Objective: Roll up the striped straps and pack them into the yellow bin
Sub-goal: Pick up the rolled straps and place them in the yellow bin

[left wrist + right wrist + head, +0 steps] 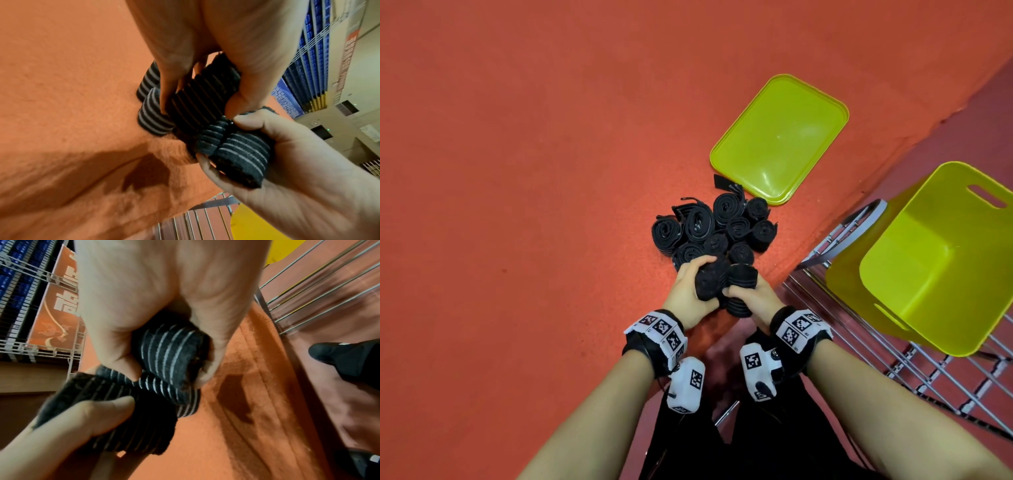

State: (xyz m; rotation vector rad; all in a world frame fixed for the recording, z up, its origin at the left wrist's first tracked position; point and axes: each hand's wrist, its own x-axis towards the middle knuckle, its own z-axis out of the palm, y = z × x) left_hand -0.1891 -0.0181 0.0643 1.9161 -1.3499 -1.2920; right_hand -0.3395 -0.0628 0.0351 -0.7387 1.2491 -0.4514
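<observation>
Several rolled black straps with thin grey stripes [717, 226] stand bunched on the red carpet. At the pile's near edge my left hand [688, 287] grips one roll [205, 97], thumb and fingers curled round it. Beside it my right hand [756, 298] grips two rolls [236, 151] side by side; the right wrist view shows one roll [172, 356] in the palm and another [170, 391] just under it. The two hands touch. The yellow bin [928, 260] sits tilted to my right with nothing visible inside it.
The bin's yellow lid [780, 137] lies flat on the carpet just beyond the pile. A wire rack [859, 329] carries the bin, right of a step in the carpet [825, 222]. My dark shoes [337, 356] show in the right wrist view.
</observation>
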